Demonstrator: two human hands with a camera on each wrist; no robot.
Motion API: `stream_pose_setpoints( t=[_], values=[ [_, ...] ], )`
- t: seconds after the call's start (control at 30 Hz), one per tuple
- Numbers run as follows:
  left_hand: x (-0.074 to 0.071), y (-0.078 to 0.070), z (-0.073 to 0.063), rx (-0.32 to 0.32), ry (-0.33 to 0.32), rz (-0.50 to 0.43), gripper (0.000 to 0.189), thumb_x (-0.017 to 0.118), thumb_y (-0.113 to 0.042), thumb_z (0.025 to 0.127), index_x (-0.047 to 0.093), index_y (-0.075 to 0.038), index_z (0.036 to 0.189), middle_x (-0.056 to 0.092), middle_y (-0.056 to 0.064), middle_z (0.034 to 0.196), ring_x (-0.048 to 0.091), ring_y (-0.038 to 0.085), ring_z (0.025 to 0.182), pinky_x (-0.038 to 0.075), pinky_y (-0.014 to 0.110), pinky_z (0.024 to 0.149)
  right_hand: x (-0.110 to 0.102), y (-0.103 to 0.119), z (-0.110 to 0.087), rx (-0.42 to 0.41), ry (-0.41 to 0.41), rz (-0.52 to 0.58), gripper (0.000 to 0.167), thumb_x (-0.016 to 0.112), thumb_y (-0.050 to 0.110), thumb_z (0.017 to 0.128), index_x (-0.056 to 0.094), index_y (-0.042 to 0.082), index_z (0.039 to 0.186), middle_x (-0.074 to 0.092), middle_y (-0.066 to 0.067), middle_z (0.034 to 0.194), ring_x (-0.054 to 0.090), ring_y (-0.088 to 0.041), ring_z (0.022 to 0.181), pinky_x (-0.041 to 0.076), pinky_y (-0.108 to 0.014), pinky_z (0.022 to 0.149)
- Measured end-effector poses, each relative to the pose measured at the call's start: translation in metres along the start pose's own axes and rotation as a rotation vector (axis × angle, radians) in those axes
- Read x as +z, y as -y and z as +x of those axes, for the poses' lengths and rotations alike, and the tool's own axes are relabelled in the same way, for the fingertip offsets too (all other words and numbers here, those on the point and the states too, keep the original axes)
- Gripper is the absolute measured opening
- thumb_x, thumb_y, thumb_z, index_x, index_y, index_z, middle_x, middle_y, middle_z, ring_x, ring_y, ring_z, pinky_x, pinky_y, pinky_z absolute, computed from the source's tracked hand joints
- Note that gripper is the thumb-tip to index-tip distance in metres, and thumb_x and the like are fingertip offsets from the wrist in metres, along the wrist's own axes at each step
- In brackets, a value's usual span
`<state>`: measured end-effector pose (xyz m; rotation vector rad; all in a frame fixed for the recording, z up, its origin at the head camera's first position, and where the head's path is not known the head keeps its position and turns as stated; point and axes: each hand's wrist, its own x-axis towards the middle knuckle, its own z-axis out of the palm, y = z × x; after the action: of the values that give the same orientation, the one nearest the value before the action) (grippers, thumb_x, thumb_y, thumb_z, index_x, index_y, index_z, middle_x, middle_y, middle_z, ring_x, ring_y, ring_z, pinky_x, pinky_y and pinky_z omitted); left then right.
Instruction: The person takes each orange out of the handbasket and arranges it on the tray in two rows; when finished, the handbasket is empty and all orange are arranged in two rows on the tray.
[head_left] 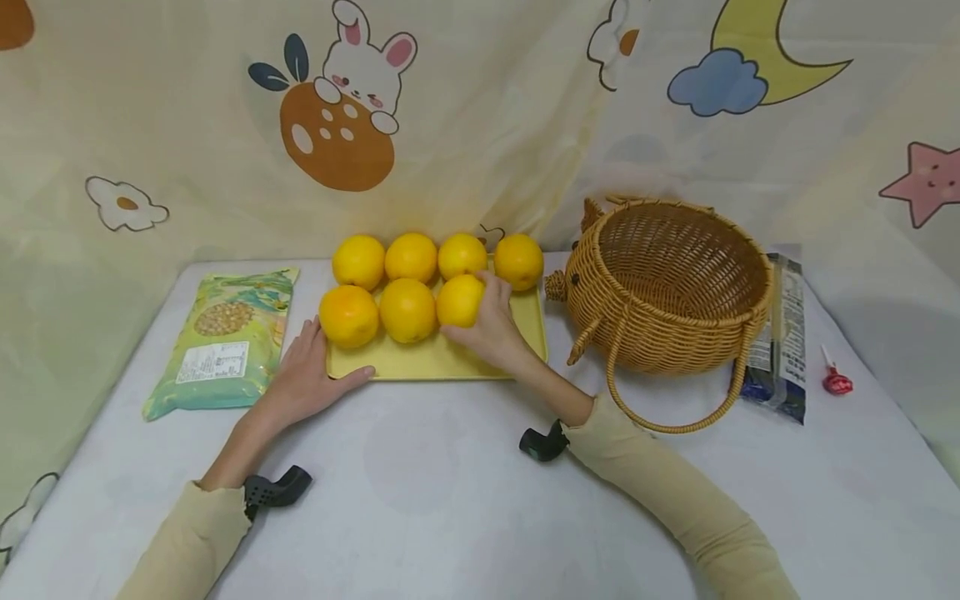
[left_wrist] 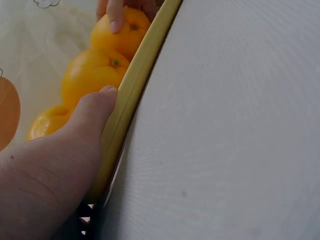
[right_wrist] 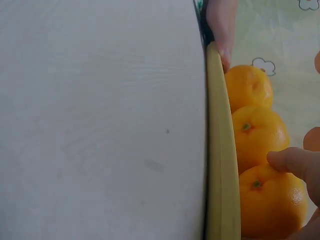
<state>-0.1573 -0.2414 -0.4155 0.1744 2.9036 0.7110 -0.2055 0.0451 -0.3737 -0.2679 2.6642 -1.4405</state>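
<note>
Several oranges stand in two rows on a shallow yellow tray (head_left: 442, 367). Three make up the front row, among them the left orange (head_left: 348, 317) and the middle orange (head_left: 407, 311). My right hand (head_left: 493, 323) grips the right orange (head_left: 459, 302) of that row, thumb in front and fingers over its far right side. At the tray's front left corner rests my left hand (head_left: 303, 379), its fingers extended along the left side. In the left wrist view the thumb (left_wrist: 92, 112) lies against the front rim. The right wrist view shows the gripped orange (right_wrist: 272, 200) close to the rim.
A wicker basket (head_left: 675, 350) with an animal face and a hanging handle stands right of the tray. Behind it lies a dark package (head_left: 787, 350), with a red lollipop (head_left: 837, 382) farther right. Left of the tray is a green and yellow bag (head_left: 217, 333). A printed curtain (head_left: 480, 108) hangs behind.
</note>
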Motion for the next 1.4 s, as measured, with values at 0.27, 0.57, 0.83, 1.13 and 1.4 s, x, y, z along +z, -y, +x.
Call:
stream_pose_setpoints(
  t=[0.27, 0.57, 0.83, 1.13, 1.4],
  values=[
    [-0.002, -0.001, -0.001, 0.000, 0.011, -0.012, 0.115, 0.057, -0.068, 0.084, -0.008, -0.006, 0.155, -0.006, 0.028, 0.161, -0.002, 0.048, 0.149, 0.007, 0.063, 0.119, 0.003, -0.002, -0.002, -0.012, 0.025, -0.016, 0.090, 0.076, 0.025, 0.083, 0.019, 0.015, 0.152, 0.013, -0.023, 0.151, 0.037, -0.043, 0.133, 0.037, -0.056, 0.111],
    [-0.004, -0.001, -0.002, 0.002, 0.007, -0.018, 0.115, 0.058, -0.068, 0.084, -0.008, -0.006, 0.155, -0.004, 0.028, 0.161, -0.001, 0.049, 0.148, 0.008, 0.064, 0.119, 0.010, -0.003, -0.004, -0.056, 0.084, -0.020, 0.090, 0.065, 0.026, 0.094, 0.001, 0.013, 0.156, 0.004, -0.021, 0.155, 0.024, -0.045, 0.141, 0.027, -0.058, 0.117],
    [-0.003, -0.001, -0.002, -0.005, 0.013, -0.014, 0.116, 0.057, -0.069, 0.084, -0.008, -0.005, 0.155, -0.005, 0.028, 0.161, -0.001, 0.048, 0.148, 0.008, 0.063, 0.119, 0.008, -0.004, -0.005, -0.046, 0.107, -0.031, 0.106, 0.073, 0.029, 0.086, -0.006, 0.013, 0.155, -0.003, -0.019, 0.159, 0.013, -0.043, 0.146, 0.021, -0.058, 0.119],
    [-0.005, -0.001, -0.001, 0.003, 0.008, -0.011, 0.115, 0.058, -0.068, 0.084, -0.008, -0.006, 0.155, -0.003, 0.029, 0.161, 0.000, 0.049, 0.148, 0.008, 0.063, 0.119, 0.003, -0.001, -0.007, -0.059, 0.091, -0.059, 0.115, 0.079, 0.031, 0.080, -0.006, 0.012, 0.155, -0.007, -0.020, 0.161, 0.004, -0.042, 0.149, 0.016, -0.059, 0.120],
    [-0.004, -0.002, -0.002, -0.006, 0.016, -0.007, 0.115, 0.056, -0.070, 0.084, -0.011, -0.008, 0.155, -0.006, 0.027, 0.161, -0.001, 0.047, 0.149, 0.007, 0.063, 0.119, -0.007, 0.005, -0.008, -0.119, 0.013, -0.105, 0.104, 0.071, 0.040, 0.086, -0.001, 0.010, 0.156, -0.004, -0.019, 0.162, 0.004, -0.037, 0.151, 0.016, -0.059, 0.120]
  ],
)
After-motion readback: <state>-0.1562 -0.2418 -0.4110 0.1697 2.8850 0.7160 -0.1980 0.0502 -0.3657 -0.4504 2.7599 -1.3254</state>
